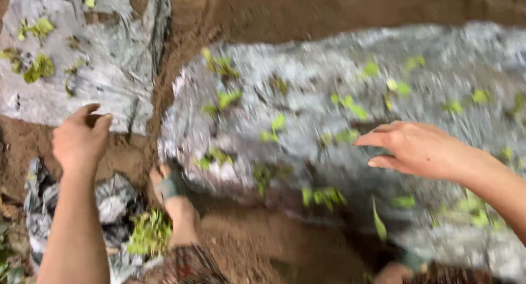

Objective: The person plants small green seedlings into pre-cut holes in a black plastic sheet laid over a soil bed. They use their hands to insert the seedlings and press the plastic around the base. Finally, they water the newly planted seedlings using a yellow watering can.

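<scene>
Over silver mulch sheeting (307, 81) dotted with seedlings (224, 100), right hand (413, 148) hovers open, holding nothing; left hand (81, 138), loosely curled and holding nothing, hangs above the bare soil furrow (181, 37) between sheets.

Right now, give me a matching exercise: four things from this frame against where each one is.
Things:
1. left hand
2. right hand
3. seedling bunch
4. foot

Places:
A. over the plastic-covered bed, fingers spread
B. in the soil furrow, beside the bed's edge
C. lower left, on crumpled plastic by the foot
D. above bare soil, at the edge of the far sheet

Pairs: 1-D, 2-A, 3-C, 4-B
</scene>
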